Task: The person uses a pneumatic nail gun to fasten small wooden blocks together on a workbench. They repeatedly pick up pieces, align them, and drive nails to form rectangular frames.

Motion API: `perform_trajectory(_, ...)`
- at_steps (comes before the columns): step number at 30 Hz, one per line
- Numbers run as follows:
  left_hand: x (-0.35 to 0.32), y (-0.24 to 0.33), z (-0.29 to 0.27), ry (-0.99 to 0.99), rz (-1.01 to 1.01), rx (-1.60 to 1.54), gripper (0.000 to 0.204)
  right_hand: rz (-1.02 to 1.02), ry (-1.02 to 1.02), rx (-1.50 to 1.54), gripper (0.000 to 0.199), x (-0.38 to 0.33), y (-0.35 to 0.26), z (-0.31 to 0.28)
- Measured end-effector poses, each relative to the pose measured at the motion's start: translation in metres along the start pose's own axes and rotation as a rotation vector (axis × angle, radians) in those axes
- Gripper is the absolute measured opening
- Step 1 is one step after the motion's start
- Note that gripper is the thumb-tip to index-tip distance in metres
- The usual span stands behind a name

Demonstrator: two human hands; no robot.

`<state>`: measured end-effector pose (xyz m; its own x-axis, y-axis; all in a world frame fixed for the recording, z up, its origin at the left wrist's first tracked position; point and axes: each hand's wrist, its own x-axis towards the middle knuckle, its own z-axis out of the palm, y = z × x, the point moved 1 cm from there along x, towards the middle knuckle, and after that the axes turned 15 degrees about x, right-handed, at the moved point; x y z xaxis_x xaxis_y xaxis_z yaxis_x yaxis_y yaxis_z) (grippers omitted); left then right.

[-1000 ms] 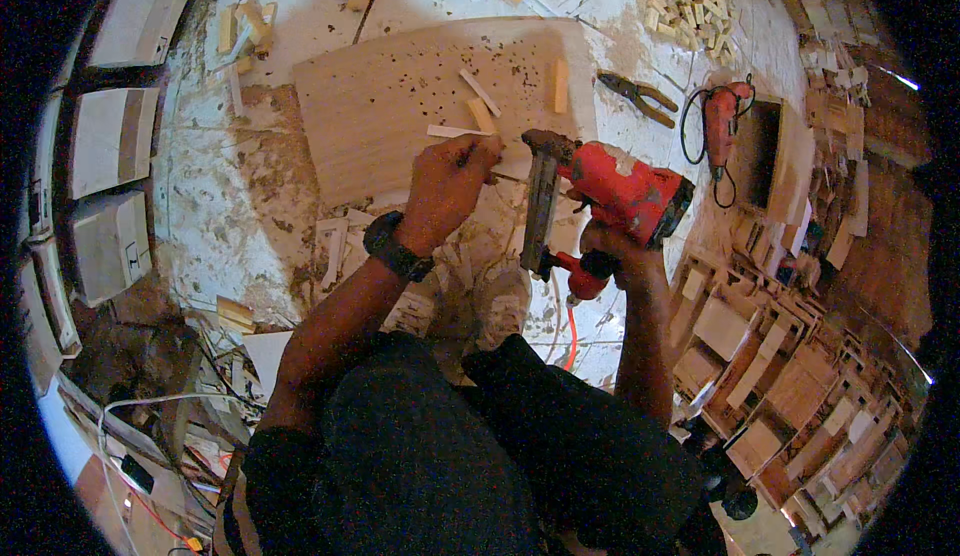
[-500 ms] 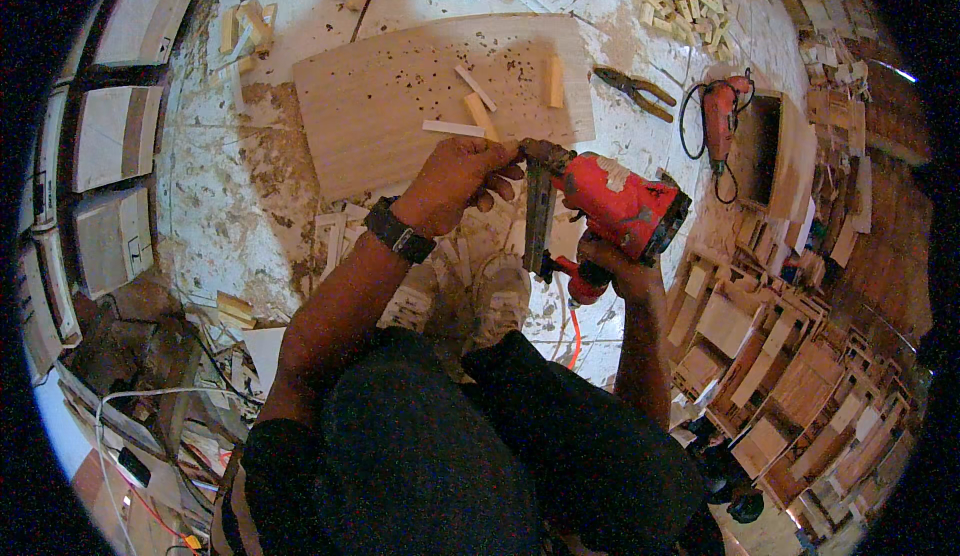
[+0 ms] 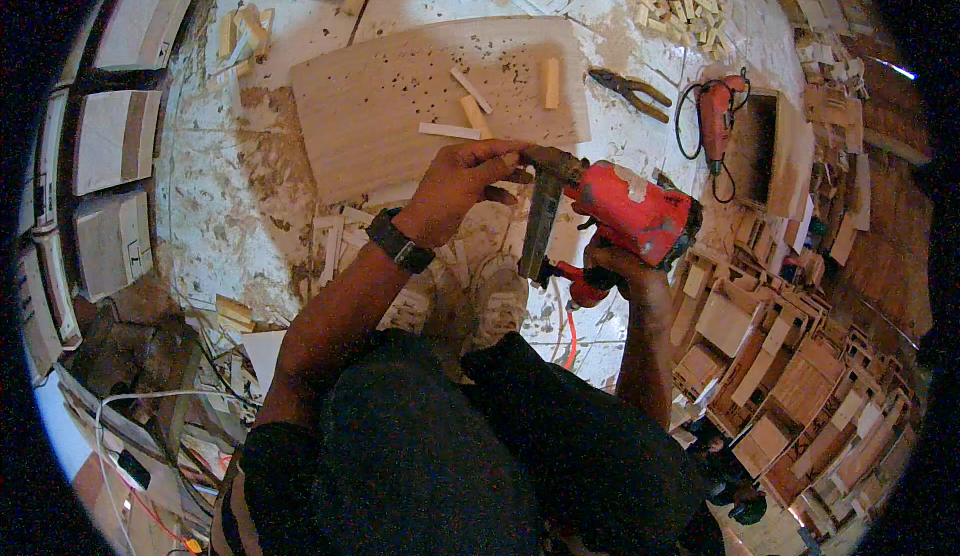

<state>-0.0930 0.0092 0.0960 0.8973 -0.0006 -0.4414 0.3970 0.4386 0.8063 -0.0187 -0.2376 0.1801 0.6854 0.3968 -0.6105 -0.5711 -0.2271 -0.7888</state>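
My right hand (image 3: pixel 628 264) is wrapped around the handle of a red nail gun (image 3: pixel 632 206), held above the floor in front of my knees. Its dark nose points left, and the long magazine slants down below it. At the tip of that nose, the thumb and index finger of my left hand (image 3: pixel 462 184) pinch the metal, while the other fingers curl beneath. Whether a nail sits between those fingertips is too small to tell. An orange-red air hose (image 3: pixel 571 341) runs down from the handle.
Ahead lies a wooden panel (image 3: pixel 370 106) bearing small wood strips and dark bits. Right of it are pliers (image 3: pixel 630 94) and a red corded power tool (image 3: pixel 716 126). Small wood blocks (image 3: pixel 680 6) are heaped at the far right. Stacked wooden pieces (image 3: pixel 790 376) line the right side.
The nail gun has shifted slightly right and down, its nose tilting a little. My left fingers have straightened somewhat along the nose tip.
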Motion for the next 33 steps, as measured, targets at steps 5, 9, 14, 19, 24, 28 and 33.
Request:
perform_trajectory(5,-0.003,-0.018,0.014,-0.044,-0.094,0.538,0.035,-0.072,-0.035,0.140,0.038,-0.006,-0.020,0.001)
perform_trajectory(9,-0.004,-0.025,0.067,-0.079,0.239,0.089,0.043,-0.086,0.066,0.195,0.040,-0.010,-0.034,0.016)
perform_trajectory(14,0.015,-0.017,0.081,-0.146,0.037,-0.043,0.033,-0.042,0.046,0.400,0.033,-0.003,-0.043,0.025)
perform_trajectory(19,0.011,-0.005,0.080,-0.208,0.022,-0.258,0.034,0.050,-0.078,0.602,0.023,0.015,-0.052,0.010)
perform_trajectory(24,0.013,0.000,0.075,-0.293,0.025,-0.322,0.041,0.042,-0.090,0.693,0.023,0.022,-0.055,0.004)
perform_trajectory(28,-0.009,-0.002,0.075,-0.160,0.238,0.160,0.069,-0.104,-0.066,0.687,0.046,0.027,-0.073,-0.004)
perform_trajectory(33,-0.034,-0.002,0.075,-0.080,0.799,0.890,0.089,-0.158,-0.056,0.781,0.056,0.028,-0.092,-0.013)
